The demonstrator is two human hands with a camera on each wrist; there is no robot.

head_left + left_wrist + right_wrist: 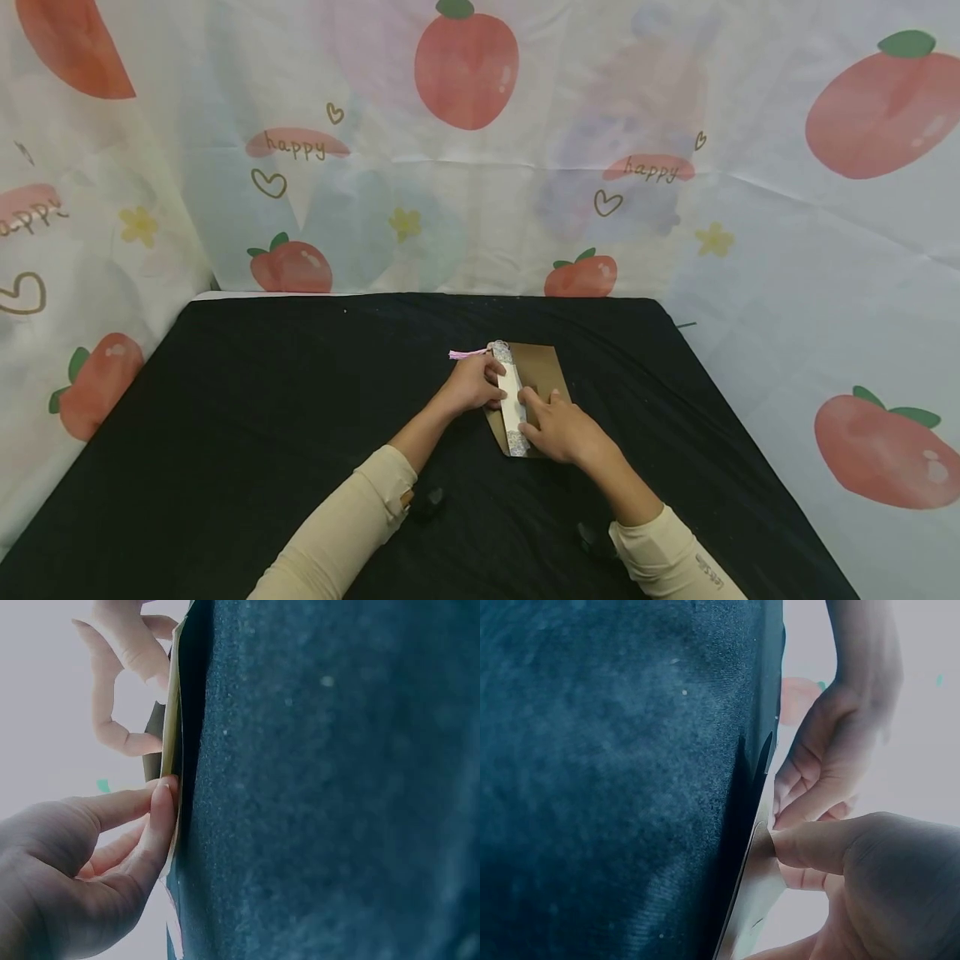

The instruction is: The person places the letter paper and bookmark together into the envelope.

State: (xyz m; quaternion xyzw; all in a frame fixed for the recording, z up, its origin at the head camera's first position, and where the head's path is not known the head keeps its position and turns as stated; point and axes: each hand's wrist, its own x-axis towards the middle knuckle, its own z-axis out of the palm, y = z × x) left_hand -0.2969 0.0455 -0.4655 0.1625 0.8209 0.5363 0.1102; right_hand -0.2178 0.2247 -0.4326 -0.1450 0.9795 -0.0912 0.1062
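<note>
A flat brown card (537, 362) lies on the black cloth, with a long pale bookmark (510, 392) along it. The bookmark has floral-patterned ends, and a pink tassel (467, 354) lies by its far end. At the bookmark's left edge, the thumb and fingers of my left hand (472, 385) pinch it; this hand (90, 862) shows the pinch at the thin edge in the left wrist view. My right hand (566, 429) touches the bookmark's right side with bent, spread fingertips. In the right wrist view its thumb (810, 847) presses the brown surface.
Black cloth (262, 433) covers the table around the card. A white curtain (480, 208) printed with fruit and hearts hangs behind the table and at both sides. Two small dark objects (431, 498) lie near the forearms, too dim to identify.
</note>
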